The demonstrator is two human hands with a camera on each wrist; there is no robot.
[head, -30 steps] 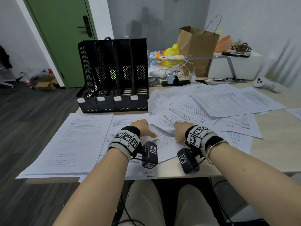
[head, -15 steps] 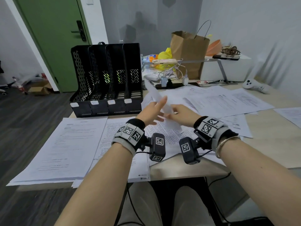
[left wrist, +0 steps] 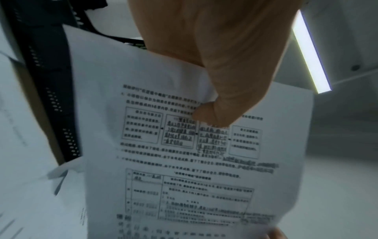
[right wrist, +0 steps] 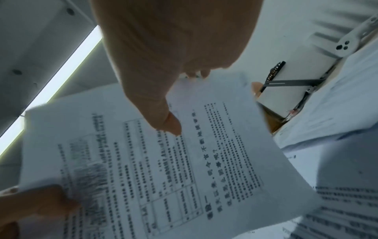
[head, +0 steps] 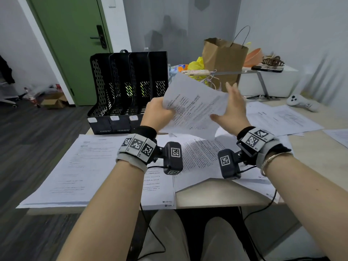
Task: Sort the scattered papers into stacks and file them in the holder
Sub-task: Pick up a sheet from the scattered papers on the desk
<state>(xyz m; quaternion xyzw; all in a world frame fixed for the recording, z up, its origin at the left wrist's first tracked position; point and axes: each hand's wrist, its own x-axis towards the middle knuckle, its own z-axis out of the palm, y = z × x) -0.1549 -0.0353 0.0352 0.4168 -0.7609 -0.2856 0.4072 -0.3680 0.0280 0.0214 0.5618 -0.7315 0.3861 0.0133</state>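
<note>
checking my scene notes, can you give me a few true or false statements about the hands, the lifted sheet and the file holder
1. The left hand grips the lifted sheet. True.
2. The lifted sheet lies flat on the desk. False: it is held in the air above the desk.
3. The black file holder stands at the far left of the desk, its slots showing no papers. True.
4. The right hand is a closed fist. False: its fingers are straight along the sheet's right edge.
5. A brown paper bag stands behind the papers. True.

Matt white printed paper sheet [head: 192,102]; black perforated plastic holder [head: 130,87]; pale smooth wood tabletop [head: 211,196].
</note>
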